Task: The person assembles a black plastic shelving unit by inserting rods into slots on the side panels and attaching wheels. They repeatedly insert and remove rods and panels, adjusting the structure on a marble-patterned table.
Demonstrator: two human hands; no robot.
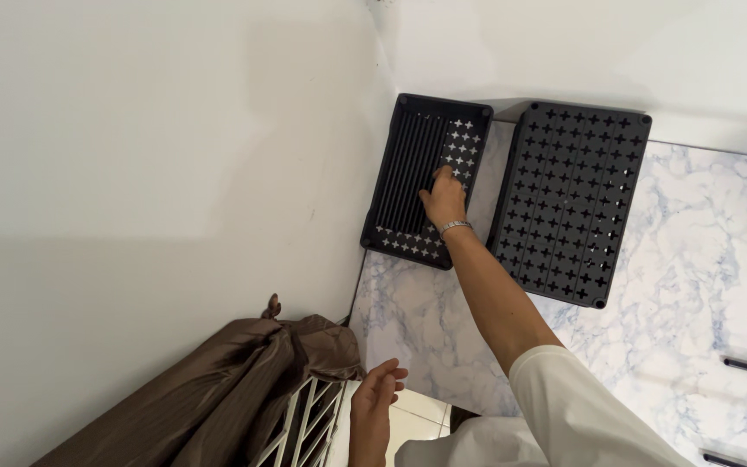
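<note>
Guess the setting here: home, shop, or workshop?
Probably a home, maybe a kitchen or utility corner: a marble-patterned counter against plain white walls, two black perforated trays, brown cloth over a white rack. Right hand rests on the smaller tray.

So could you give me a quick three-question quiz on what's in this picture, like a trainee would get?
1. True or false: the right hand rests on the smaller black tray.
2. What does the left hand hold? A) a cup B) nothing C) a tray
3. What cut-out shape covers the larger black tray?

Key: 1 true; 2 B, it hangs open above the white wire rack; 3 plus-shaped holes.
</note>
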